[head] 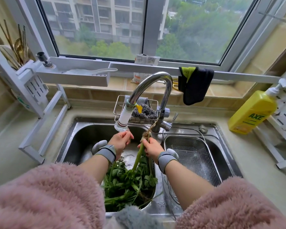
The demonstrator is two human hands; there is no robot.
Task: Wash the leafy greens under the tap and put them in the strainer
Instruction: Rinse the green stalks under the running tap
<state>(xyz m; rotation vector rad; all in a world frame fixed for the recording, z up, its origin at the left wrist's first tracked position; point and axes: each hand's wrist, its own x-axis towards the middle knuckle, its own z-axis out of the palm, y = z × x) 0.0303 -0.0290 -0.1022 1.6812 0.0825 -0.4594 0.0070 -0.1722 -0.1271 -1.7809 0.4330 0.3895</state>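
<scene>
A bunch of leafy greens [129,182] lies in the left sink basin [76,142], leaves toward me. My right hand [151,148] grips one pale green stalk near its root end, with the stringy roots [147,132] sticking up beside the tap base. My left hand [122,140] sits just under the tap's white filter head [123,119], fingers loosely curled toward the stalk; whether it holds anything is unclear. A wire mesh strainer [191,156] rests in the right basin with nothing visible in it.
The chrome tap [155,83] arches over the left basin. Behind it a wire rack holds a steel scourer [144,111]. A yellow soap bottle [253,111] stands at right, a dark cloth [195,85] hangs from the rail, and white racks flank the sink.
</scene>
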